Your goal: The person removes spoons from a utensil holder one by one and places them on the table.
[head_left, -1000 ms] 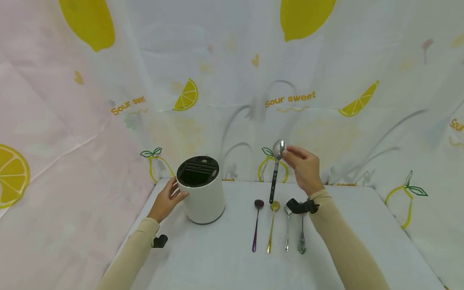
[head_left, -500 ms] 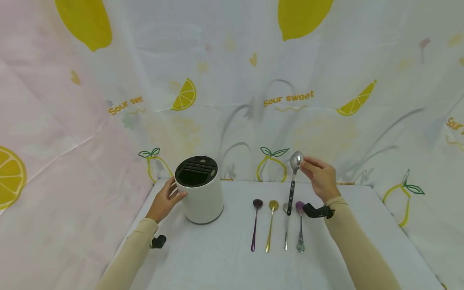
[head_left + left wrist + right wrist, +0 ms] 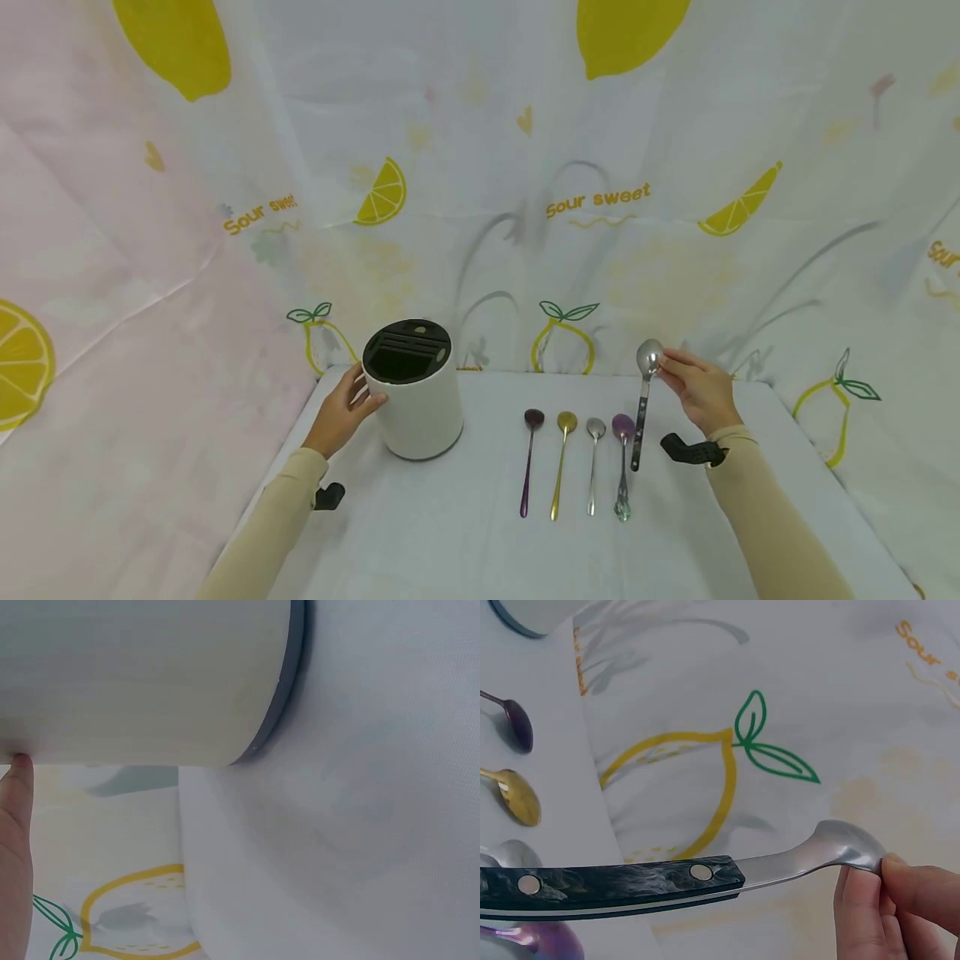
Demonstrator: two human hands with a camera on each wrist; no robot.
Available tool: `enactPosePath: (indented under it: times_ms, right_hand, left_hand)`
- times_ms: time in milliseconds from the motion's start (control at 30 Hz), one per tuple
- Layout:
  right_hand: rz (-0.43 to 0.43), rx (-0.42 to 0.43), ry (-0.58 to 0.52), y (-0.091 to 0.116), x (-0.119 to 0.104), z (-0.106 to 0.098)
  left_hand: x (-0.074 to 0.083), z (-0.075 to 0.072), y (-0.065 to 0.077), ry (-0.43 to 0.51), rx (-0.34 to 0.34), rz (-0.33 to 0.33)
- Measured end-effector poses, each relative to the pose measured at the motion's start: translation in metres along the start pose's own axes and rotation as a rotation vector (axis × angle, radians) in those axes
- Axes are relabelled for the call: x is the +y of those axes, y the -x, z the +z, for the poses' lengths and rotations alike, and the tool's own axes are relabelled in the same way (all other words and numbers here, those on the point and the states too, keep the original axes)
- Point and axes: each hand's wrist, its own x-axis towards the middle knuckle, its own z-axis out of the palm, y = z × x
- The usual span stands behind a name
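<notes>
My right hand (image 3: 697,390) pinches a spoon (image 3: 840,844) by the edge of its silver bowl, between thumb and fingers. The spoon's black riveted handle (image 3: 640,429) hangs down, slightly tilted, beside the purple-bowled spoon (image 3: 622,427). On the left, my left hand (image 3: 339,414) rests against the side of a white cylindrical utensil holder (image 3: 423,417), thumb in front and fingers at its side. The holder has a black slotted top (image 3: 407,352). In the left wrist view only one finger (image 3: 16,795) shows, touching the white wall.
A dark purple spoon (image 3: 527,458), a gold spoon (image 3: 560,462) and a silver spoon (image 3: 593,467) lie in a row with the purple-bowled one on the white table (image 3: 480,550). Behind the table hangs a lemon-print cloth (image 3: 465,242).
My right hand has moved right and down with the black-handled spoon, from above the row to its right end. The left hand stays at the utensil holder.
</notes>
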Motion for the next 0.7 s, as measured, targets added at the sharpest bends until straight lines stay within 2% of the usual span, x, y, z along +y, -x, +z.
enactPosePath:
  times_ms: [233, 467, 700]
  right_hand:
    - [0.112, 0.077, -0.011, 0.001, 0.004, -0.026]
    - [0.2, 0.107, -0.049, -0.001, 0.014, -0.041]
    - [0.299, 0.15, -0.015, -0.001, 0.018, -0.053]
  left_hand:
    - [0.001, 0.0, 0.001, 0.004, 0.004, 0.012]
    - [0.037, -0.004, 0.013, 0.022, -0.022, -0.006]
    - [0.039, -0.004, 0.013, 0.027, -0.019, 0.0]
